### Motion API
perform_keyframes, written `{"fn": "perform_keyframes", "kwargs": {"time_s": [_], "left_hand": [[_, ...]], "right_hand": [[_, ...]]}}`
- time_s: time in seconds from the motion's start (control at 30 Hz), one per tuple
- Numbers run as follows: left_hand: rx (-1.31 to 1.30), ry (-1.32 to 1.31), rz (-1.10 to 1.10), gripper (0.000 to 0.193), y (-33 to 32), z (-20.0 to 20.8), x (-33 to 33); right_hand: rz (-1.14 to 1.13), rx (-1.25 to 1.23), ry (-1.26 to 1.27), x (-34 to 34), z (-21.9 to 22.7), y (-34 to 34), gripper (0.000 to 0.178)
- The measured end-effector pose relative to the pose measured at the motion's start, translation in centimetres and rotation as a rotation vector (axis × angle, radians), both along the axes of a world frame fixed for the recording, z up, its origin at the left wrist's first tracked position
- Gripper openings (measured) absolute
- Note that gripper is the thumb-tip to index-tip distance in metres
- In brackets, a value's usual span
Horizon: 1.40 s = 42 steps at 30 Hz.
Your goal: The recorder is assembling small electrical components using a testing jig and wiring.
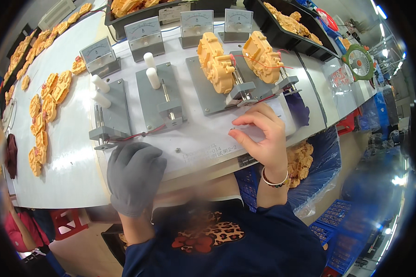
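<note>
My right hand (267, 138) is bare, with a bracelet at the wrist. Its thumb and forefinger are apart with nothing between them, in front of a toggle clamp (245, 92). Behind it, two yellow plastic gear housings (216, 62) (262, 56) stand upright on a grey fixture plate (199, 99), thin red wires at their sides. My left hand (136, 177), in a grey glove, has its fingers curled; its palm is hidden. It is nearest the front end of a grey fixture (113, 111) with two white pegs. A similar pegged fixture (150, 104) stands beside it.
Several analog meters (144, 39) line the back of the fixtures. Yellow housings lie in a row (41, 138) on the white table (74, 171) at left. Black bins (326, 51) of housings stand behind; a plastic-lined crate (326, 161) sits below right. A green fan (358, 62) is farther right.
</note>
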State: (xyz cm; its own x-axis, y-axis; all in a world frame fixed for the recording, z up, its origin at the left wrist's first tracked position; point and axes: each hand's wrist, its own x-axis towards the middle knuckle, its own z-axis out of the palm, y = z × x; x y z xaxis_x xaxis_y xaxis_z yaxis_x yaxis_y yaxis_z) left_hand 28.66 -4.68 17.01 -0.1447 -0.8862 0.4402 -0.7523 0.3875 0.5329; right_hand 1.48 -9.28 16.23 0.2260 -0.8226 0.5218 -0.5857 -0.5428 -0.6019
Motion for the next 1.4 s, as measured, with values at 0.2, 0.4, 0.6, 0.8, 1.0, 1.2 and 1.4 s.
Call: {"fn": "perform_keyframes", "kwargs": {"time_s": [0.2, 0.4, 0.6, 0.8, 1.0, 1.2, 1.4], "left_hand": [[-0.019, -0.012, 0.056, 0.015, -0.1, -0.1, -0.5], [-0.013, -0.027, 0.070, 0.014, 0.0, 0.0, -0.6], [-0.030, -0.042, 0.072, 0.014, 0.0, -0.1, -0.7], [-0.038, -0.050, 0.066, 0.014, 0.0, -0.1, -0.7], [-0.030, -0.066, 0.096, 0.013, 0.1, 0.2, -0.9], [-0.249, 0.103, -0.115, 0.023, -1.1, 3.0, -3.3], [0.133, -0.369, -0.025, 0.051, -8.5, 7.0, -9.6]], "right_hand": [[-0.017, -0.118, 0.043, 0.7, -0.4, 0.1, 0.015], [-0.012, -0.308, 0.154, 1.4, -1.1, 0.2, 0.015], [-0.023, -0.312, 0.137, 1.5, -1.2, 0.3, 0.015], [0.003, -0.201, 0.084, 1.0, -0.8, 0.3, 0.012], [-0.015, -0.208, 0.043, 0.4, -1.0, 0.4, 0.024], [-0.008, -0.032, -0.373, 2.1, 0.3, 0.4, 0.047], [0.043, -0.053, -0.460, 2.1, -1.2, 0.2, 0.038]]}}
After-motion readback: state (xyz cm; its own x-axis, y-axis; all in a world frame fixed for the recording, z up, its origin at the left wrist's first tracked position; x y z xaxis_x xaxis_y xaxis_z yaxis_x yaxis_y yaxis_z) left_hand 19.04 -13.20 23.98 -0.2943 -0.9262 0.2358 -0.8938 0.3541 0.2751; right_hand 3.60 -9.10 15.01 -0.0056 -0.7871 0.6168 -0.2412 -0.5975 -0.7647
